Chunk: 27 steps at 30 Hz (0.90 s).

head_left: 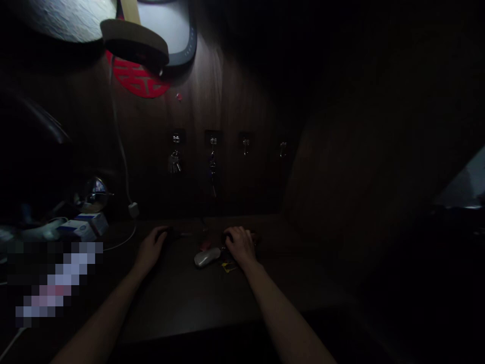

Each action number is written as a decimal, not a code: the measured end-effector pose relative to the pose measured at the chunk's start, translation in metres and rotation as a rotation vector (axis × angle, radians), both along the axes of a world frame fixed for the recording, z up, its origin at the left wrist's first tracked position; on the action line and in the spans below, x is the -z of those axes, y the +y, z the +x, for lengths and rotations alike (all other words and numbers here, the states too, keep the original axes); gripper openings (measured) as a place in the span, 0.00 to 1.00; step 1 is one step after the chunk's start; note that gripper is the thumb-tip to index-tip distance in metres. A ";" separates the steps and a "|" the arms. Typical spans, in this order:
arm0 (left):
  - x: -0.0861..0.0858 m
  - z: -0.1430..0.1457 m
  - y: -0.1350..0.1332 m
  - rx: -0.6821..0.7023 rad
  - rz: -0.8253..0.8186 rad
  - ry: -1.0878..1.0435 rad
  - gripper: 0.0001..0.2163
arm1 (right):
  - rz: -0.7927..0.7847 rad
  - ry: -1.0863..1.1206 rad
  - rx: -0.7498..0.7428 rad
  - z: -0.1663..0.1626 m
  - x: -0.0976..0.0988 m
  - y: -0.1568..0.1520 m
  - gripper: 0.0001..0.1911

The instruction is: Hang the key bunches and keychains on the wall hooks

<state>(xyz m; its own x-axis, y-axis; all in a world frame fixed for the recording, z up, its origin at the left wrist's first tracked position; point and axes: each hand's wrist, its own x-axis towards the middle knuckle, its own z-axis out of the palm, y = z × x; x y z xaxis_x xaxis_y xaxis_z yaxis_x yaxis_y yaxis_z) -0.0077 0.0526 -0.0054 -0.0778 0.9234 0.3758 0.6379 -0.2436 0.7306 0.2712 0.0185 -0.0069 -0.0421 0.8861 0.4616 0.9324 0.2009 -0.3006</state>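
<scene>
Two hands rest on a dark tabletop (189,298), with the forearms reaching in from the bottom of the view. The left hand (151,247) curves its fingers (161,233) down over a dark object (173,233), and the dim light hides what the object is. They are bent and touching it, but whether they are gripping it or only resting there, I cannot tell. The right hand (239,245) arches the same way over a dark item (227,236), its grip just as unclear. Between the hands, close to the right one, lies a white computer mouse (207,257), with a small yellow packet (228,266) just beside it and a reddish scrap (205,245) above it. Farther left sit two white boxes (85,227), a white cable (123,242) and a shiny round object (91,194). On the wood panel (235,91) behind, keys (175,163) hang from hooks, well below a red paper emblem (138,76).
</scene>
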 end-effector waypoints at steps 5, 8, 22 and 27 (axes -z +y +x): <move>0.006 -0.007 -0.002 -0.084 0.000 0.140 0.14 | 0.006 -0.014 0.012 -0.001 0.000 0.000 0.10; 0.006 -0.007 -0.006 -0.093 -0.009 0.248 0.14 | 0.004 -0.022 0.019 -0.002 -0.001 -0.001 0.10; -0.004 0.014 -0.024 0.047 0.206 0.527 0.16 | 0.017 -0.051 -0.022 -0.008 -0.010 -0.006 0.12; 0.003 0.040 -0.026 0.383 0.256 0.469 0.19 | 0.032 -0.073 -0.125 -0.014 -0.011 -0.007 0.11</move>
